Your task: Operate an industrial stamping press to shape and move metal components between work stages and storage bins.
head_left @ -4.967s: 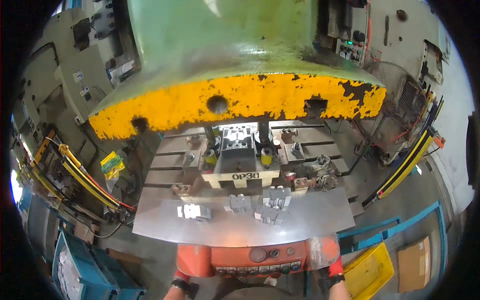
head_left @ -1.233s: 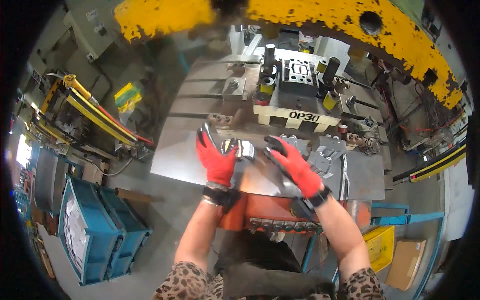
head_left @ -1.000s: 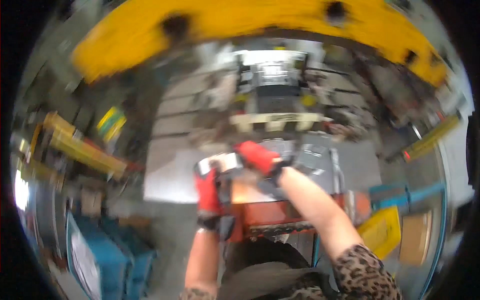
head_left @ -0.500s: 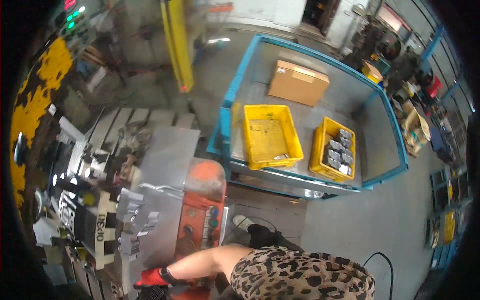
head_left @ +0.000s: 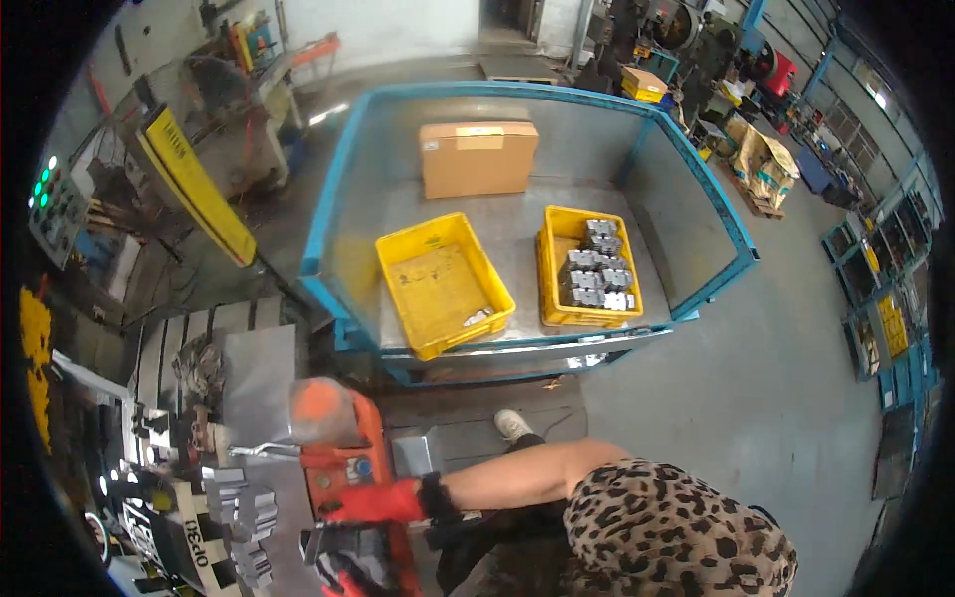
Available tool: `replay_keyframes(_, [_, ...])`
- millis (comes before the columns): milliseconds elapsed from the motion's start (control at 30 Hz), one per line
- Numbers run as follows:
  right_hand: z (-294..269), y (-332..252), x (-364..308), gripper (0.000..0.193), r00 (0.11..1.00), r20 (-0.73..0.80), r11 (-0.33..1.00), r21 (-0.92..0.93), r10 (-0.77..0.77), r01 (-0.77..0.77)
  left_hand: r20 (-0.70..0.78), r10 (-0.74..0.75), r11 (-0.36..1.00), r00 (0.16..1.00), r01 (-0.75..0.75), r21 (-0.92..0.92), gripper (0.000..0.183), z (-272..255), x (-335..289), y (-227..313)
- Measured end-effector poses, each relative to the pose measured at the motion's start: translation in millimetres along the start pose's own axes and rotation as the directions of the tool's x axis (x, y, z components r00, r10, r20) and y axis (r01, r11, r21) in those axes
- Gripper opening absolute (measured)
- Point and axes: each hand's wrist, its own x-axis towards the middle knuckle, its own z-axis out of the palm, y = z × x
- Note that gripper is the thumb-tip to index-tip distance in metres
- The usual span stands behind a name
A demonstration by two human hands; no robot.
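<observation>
My right hand, in a red glove with a dark cuff, reaches left over the orange machine panel; its fingers are blurred. Just below it is a dark grey, angular piece, smeared and cut by shadow, so its kind cannot be made out. Red fingers of my left hand show against its lower side at the picture's bottom edge; most of that hand is hidden. Several grey metal parts lie on the metal plate left of my hands. A bent silver-coloured handle rests behind them.
A blue-framed cart stands ahead, holding a yellow bin with a small scrap, another yellow bin filled with dark metal blocks, and a cardboard box. A yellow post rises at left. Racks line the right side.
My view has swung left-to-right, so the cart sits more squarely ahead. My right hand has moved up and right, onto the orange panel, with the grey piece now showing beneath it.
</observation>
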Motion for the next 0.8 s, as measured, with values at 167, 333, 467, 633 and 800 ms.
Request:
replay_keyframes(167, [-87.1, 26.5, -131.9, 0.064, 0.933, -0.163, 0.933, -0.223, -0.32, 0.281, 0.194, 0.389, 0.763, 0.901, -0.433, 0.48, 0.069, 67.5, 2.0, 12.6])
replay_keyframes(333, [-186.5, 91.6, -226.9, 0.056, 0.823, -0.315, 0.724, -0.671, -0.473, 0.16, 0.365, 0.297, 0.866, 0.882, -0.41, 0.286, 0.058, 227.8, 6.0, 56.2])
replay_keyframes(467, [-247.5, 111.7, -300.1, 0.044, 0.802, -0.567, 0.976, -0.199, -0.19, 0.091, 0.52, 0.138, 0.978, 0.843, -0.032, -0.208, 0.044, 353.2, -14.2, 113.4])
replay_keyframes(633, [-289.6, 89.4, -381.0, 0.041, 0.607, -0.747, 0.961, -0.176, -0.271, 0.212, 0.754, 0.149, 0.971, 0.64, -0.24, 0.012, 0.059, 435.3, -13.0, 169.6])
replay_keyframes(800, [-313.9, 77.7, -407.1, 0.045, 0.552, -0.763, 0.918, -0.136, -0.337, 0.374, 0.72, -0.09, 0.993, 0.688, 0.007, 0.118, 0.064, 469.3, -12.7, 188.1])
